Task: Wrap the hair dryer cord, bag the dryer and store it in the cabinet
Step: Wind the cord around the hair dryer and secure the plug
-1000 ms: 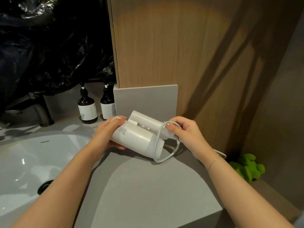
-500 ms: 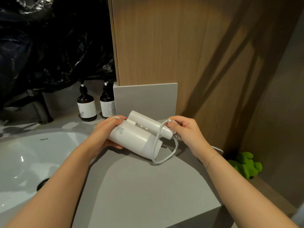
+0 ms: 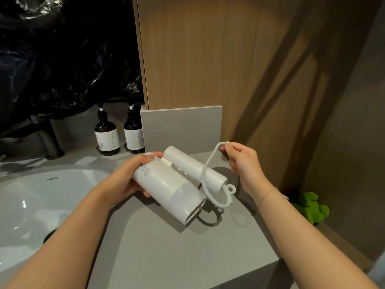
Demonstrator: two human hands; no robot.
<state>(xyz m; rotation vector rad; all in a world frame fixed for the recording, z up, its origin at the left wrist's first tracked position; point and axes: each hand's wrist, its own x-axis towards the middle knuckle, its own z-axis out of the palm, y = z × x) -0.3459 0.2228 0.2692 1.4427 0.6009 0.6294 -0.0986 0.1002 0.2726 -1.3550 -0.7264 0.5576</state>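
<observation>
While the left hand grips the dryer, the right hand pinches its cord — looped.

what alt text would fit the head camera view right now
A person's left hand grips a folded white hair dryer above a grey counter while the right hand pinches its white cord. A sink lies to the left.

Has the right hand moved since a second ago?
Yes. The right hand pulled the cord up and rightward, away from the dryer, toward the wood panel.
</observation>
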